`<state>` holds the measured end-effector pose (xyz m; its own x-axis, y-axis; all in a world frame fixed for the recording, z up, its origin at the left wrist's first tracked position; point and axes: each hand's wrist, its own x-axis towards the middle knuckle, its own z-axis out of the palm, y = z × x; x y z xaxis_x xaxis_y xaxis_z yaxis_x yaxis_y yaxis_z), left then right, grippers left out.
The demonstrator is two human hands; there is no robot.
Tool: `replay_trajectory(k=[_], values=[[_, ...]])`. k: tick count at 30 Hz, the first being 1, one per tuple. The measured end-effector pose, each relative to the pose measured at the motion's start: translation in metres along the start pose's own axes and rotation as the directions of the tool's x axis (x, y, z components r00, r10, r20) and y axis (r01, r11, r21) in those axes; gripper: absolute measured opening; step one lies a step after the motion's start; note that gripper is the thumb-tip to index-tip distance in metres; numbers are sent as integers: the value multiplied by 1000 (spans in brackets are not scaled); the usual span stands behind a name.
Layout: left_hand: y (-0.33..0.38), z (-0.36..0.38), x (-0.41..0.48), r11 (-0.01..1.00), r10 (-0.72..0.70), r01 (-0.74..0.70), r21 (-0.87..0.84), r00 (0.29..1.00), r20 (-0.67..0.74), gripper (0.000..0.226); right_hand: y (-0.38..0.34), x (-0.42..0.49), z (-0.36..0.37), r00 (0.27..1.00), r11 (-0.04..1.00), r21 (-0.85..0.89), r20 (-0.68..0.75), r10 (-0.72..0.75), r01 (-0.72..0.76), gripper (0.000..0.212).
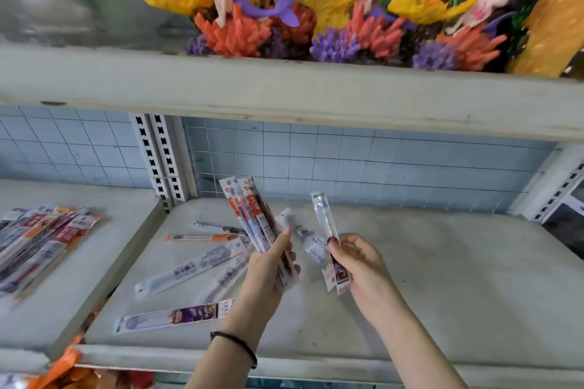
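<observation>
My left hand (268, 265) grips a bundle of long narrow packets (252, 215), red-and-white printed, held upright above the grey shelf (442, 294). My right hand (363, 265) pinches a single clear packet (325, 224) with a dark printed lower end, tilted slightly left, close beside the bundle. Another pale packet (308, 241) shows between the two hands; whether it lies on the shelf or is held I cannot tell. Several more packets lie loose on the shelf: an orange one (196, 237), a white one (186, 270) and a purple one (177, 316).
A heap of similar packets (41, 237) lies on the neighbouring shelf at left. An upper shelf board (284, 88) overhangs, carrying mermaid figurines with coloured coral (246, 22). A tiled wall and slotted uprights (161, 161) stand behind. Orange packs (63, 366) sit below the front edge.
</observation>
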<state>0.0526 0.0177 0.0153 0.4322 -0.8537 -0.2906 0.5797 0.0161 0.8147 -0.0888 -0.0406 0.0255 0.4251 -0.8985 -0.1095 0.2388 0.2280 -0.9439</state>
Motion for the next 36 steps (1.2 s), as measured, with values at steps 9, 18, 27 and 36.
replay_trajectory(k=[9,18,27,36], values=[[4,-11,5,973,62,-20,231,983,-174,9,2,-7,-5,989,999,-32,144,41,-37,17],[28,-22,12,925,261,-246,291,965,-11,41,-4,-2,-23,992,917,-398,109,64,-15,20],[22,-12,12,739,101,-330,587,916,388,43,-40,5,-24,888,702,-686,426,174,192,32],[27,-26,21,658,-35,-264,706,925,379,35,-50,17,-27,918,658,-718,383,103,226,43]])
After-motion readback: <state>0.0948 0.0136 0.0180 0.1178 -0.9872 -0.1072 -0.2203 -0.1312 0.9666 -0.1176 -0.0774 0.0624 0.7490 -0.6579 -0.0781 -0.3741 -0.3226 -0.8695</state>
